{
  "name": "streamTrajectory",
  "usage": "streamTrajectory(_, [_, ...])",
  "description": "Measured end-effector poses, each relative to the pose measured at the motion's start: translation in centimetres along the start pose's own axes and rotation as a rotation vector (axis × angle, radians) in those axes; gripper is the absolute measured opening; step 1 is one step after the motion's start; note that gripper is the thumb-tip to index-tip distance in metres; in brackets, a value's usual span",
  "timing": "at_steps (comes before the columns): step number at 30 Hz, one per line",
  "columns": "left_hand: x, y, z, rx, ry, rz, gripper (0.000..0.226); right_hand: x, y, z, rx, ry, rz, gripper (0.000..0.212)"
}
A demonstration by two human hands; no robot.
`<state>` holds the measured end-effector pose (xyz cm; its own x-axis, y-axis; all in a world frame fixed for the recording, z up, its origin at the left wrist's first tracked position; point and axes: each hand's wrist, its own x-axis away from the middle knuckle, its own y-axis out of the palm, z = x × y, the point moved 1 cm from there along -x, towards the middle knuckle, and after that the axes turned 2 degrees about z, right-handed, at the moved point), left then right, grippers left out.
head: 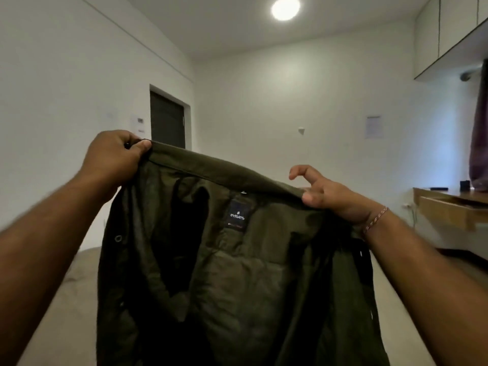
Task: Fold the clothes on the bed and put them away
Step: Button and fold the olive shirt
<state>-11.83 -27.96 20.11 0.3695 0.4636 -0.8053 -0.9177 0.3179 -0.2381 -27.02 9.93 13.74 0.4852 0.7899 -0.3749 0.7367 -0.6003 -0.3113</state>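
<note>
We hold olive shirt (237,273) up, collar topmost, length hanging down. L hand (111,159) fist-gripped on collar end; R hand (324,194) thumb-pinches other end, two fingers lifted.

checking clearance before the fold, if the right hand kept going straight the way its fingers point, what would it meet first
Likely nothing close: the right hand pinches the green shirt by its collar, free fingers pointing up-left over it toward the far white wall. Depth is unclear.

Olive-green shirt (237,273), plain, no pattern.
Its neck label (237,213) is navy with white lettering; white walls (277,101), dark door (167,118), purple curtain (479,143), brown wooden desk (449,210).
</note>
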Motion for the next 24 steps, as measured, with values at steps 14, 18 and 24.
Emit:
streamTrajectory(14, [24.3,10.0,-22.3,-0.521,-0.217,-0.579,0.023,9.7,8.0,29.1,1.080,0.538,-0.108,0.018])
streamTrajectory(18, [26.9,10.4,-23.0,-0.501,-0.279,-0.498,0.019,9.3,9.8,30.4,0.994,0.451,0.136,0.019])
streamTrajectory(24, [33.1,11.0,-16.2,-0.285,-0.055,-0.311,0.019,7.4,12.1,30.3,0.020,0.597,0.746,0.018])
